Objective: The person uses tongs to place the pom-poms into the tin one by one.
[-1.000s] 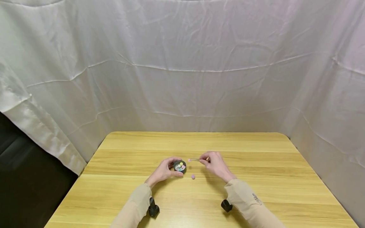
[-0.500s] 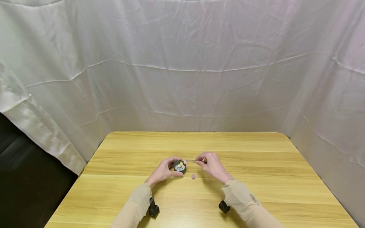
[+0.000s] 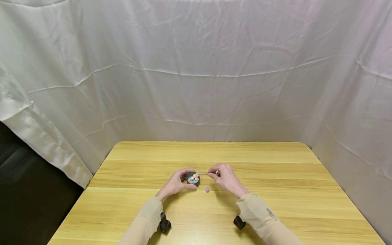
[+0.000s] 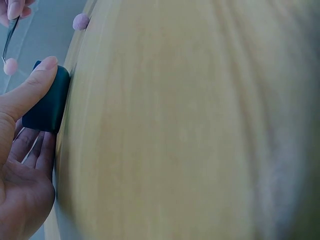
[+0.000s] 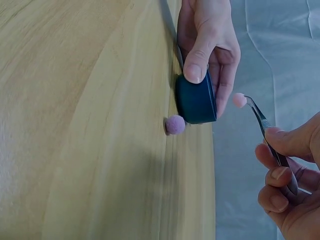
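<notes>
A small dark round bowl (image 3: pixel 198 183) stands on the table with several pastel pompoms in it, one of them yellow. My left hand (image 3: pixel 176 183) grips the bowl from its left side, thumb and fingers round its wall. Bent-tip tweezers (image 5: pixel 263 125) are pinched in my right hand (image 3: pixel 226 178). Their tips hold a pink pompom (image 5: pixel 239 100), raised just above the bowl's rim in the right wrist view. A loose purple pompom (image 5: pixel 175 124) lies on the wood close beside the bowl, at its near right in the head view.
The wooden table (image 3: pixel 275 170) has a white curtain (image 3: pixel 214 85) hanging behind it and along its sides. Black wrist devices (image 3: pixel 164 224) hang below both beige sleeves.
My right hand has moved left with the tweezers, bringing the pink pompom from beside the bowl to over it. The left hand and the bowl have stayed in place.
</notes>
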`<action>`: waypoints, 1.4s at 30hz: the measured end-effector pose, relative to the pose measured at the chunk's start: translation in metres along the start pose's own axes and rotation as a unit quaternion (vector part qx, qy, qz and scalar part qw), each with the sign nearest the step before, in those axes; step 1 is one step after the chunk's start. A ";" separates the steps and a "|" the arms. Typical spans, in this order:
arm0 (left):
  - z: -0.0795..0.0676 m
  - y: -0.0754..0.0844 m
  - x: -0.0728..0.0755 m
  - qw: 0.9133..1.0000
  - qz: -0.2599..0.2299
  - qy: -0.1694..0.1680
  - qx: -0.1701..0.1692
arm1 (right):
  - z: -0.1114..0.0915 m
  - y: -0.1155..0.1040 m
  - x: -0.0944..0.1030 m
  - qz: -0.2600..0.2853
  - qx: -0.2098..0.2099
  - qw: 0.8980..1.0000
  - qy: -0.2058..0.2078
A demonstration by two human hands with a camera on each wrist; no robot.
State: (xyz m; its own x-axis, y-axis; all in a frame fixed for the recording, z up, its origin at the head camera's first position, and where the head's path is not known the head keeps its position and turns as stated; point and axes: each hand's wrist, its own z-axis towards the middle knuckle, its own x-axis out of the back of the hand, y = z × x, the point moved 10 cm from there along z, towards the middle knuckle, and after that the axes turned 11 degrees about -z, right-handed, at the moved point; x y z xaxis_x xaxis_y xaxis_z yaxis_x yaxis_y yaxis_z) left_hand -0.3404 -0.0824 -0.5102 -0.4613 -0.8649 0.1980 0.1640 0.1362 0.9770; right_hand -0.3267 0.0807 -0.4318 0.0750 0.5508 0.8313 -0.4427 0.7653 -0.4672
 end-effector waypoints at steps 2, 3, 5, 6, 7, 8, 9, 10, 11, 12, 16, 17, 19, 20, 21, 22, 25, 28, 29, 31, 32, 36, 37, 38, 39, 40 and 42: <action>0.000 0.000 0.000 1.000 0.001 0.000 -0.001 | 0.000 -0.001 0.000 0.002 0.002 1.000 -0.001; 0.000 0.001 0.000 1.000 0.001 0.000 -0.001 | 0.000 -0.001 -0.001 0.002 0.004 1.000 -0.001; 0.000 0.001 0.000 1.000 0.002 0.000 -0.001 | 0.000 -0.002 -0.001 0.002 0.008 1.000 0.000; 0.000 0.001 0.000 1.000 0.003 0.001 -0.001 | 0.000 -0.002 -0.001 0.002 0.009 1.000 0.000; 0.000 0.001 0.000 1.000 0.003 0.001 -0.002 | 0.000 -0.002 -0.001 0.004 0.010 1.000 0.000; 0.000 0.001 0.000 1.000 0.002 0.001 -0.001 | 0.001 -0.002 -0.001 0.004 0.010 1.000 0.000; 0.000 0.001 0.000 1.000 0.002 0.001 -0.001 | 0.001 -0.002 -0.001 0.004 0.011 1.000 0.000; 0.000 0.001 0.001 1.000 0.002 0.001 -0.002 | 0.001 -0.002 -0.001 0.004 0.011 1.000 0.000; 0.000 0.001 0.001 1.000 0.002 0.002 -0.001 | 0.001 -0.003 -0.001 0.004 0.012 1.000 0.000; 0.000 0.001 0.001 1.000 0.002 0.002 -0.001 | 0.001 -0.003 -0.001 0.004 0.013 1.000 0.001; 0.000 0.000 0.000 1.000 -0.001 0.000 0.000 | 0.001 -0.004 -0.001 0.002 0.020 1.000 0.002; 0.000 0.000 0.000 1.000 -0.001 -0.001 0.001 | 0.000 -0.004 -0.001 0.001 0.021 1.000 0.002; 0.000 0.000 0.000 1.000 -0.002 -0.002 0.001 | 0.000 -0.004 -0.001 -0.001 0.020 1.000 0.003; -0.001 0.000 -0.001 1.000 -0.003 -0.002 0.001 | 0.000 -0.004 -0.001 0.000 0.019 1.000 0.002; -0.001 0.000 -0.001 1.000 -0.003 -0.002 0.001 | 0.000 -0.003 -0.001 0.000 0.017 1.000 0.001; -0.001 0.000 -0.001 1.000 -0.003 -0.003 0.001 | 0.000 -0.003 -0.002 -0.001 0.016 1.000 0.001; -0.001 0.001 -0.001 1.000 -0.002 -0.002 0.002 | 0.000 -0.001 -0.003 -0.001 0.011 1.000 -0.002; -0.001 0.001 -0.001 1.000 0.000 -0.001 0.001 | -0.001 0.000 -0.004 -0.002 0.010 1.000 -0.003; -0.001 0.001 0.000 1.000 0.001 0.000 0.001 | -0.001 0.000 -0.004 -0.002 0.010 1.000 -0.003; -0.001 0.002 0.000 1.000 0.001 0.001 0.001 | 0.000 -0.001 -0.004 0.000 0.012 1.000 -0.002; -0.001 0.002 0.000 1.000 0.001 0.001 0.001 | 0.000 -0.001 -0.004 0.001 0.012 1.000 -0.002; -0.001 0.002 0.001 1.000 0.004 0.003 0.001 | 0.000 0.000 -0.003 0.004 0.010 1.000 -0.001; 0.000 0.002 0.001 1.000 0.004 0.003 0.001 | 0.000 0.000 -0.003 0.003 0.009 1.000 -0.001; -0.001 0.002 0.001 1.000 0.005 0.003 0.000 | 0.000 0.000 -0.003 0.003 0.009 1.000 -0.001; 0.000 0.002 0.001 1.000 0.005 0.003 0.000 | 0.000 0.001 -0.003 0.002 0.008 1.000 0.000; 0.000 0.002 0.001 1.000 0.005 0.003 0.000 | 0.000 0.001 -0.003 0.002 0.009 1.000 -0.001; 0.000 0.001 0.001 1.000 0.004 0.003 0.000 | 0.000 0.001 -0.003 0.000 0.008 1.000 0.000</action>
State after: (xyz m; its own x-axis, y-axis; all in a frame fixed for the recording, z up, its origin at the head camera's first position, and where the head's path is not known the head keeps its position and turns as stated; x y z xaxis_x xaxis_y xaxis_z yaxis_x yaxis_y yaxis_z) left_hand -0.3402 -0.0831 -0.5086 -0.4556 -0.8663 0.2048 0.1666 0.1430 0.9756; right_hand -0.3273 0.0799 -0.4345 0.0751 0.5507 0.8313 -0.4573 0.7598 -0.4621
